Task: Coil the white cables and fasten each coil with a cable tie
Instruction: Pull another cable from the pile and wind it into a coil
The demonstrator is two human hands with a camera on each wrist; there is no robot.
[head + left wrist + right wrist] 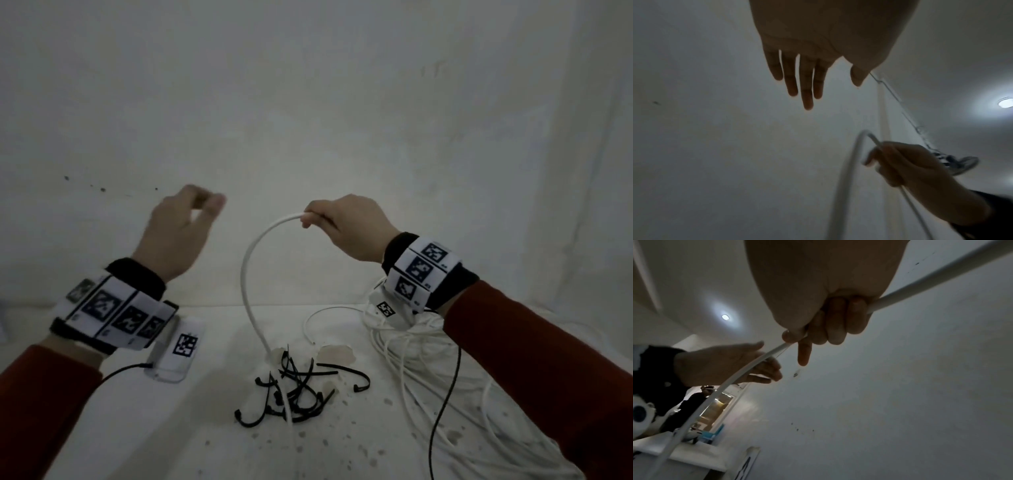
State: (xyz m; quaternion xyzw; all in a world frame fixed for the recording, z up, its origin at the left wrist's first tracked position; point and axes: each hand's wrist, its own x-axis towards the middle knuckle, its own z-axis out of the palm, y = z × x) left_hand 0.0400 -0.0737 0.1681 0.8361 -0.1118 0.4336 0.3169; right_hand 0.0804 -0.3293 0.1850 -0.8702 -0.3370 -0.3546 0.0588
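Note:
My right hand (307, 219) is raised above the table and grips a thick white cable (249, 260). The cable arcs left and down from the fist to the tabletop, ending among a pile of black cable ties (294, 387). The right wrist view shows my right hand (797, 345) curled round the cable (931, 283), which runs through the fist. My left hand (205, 204) hovers to the left of the cable and holds nothing. Its fingers (807, 91) are straight in the left wrist view. A heap of thin loose white cables (411, 353) lies under my right wrist.
The table (171, 428) has a stained white cover and stands against a white wall (308, 102). Black camera leads (445, 394) trail from both wrists across the table. Another person (692, 404) stands far off in a doorway in the right wrist view.

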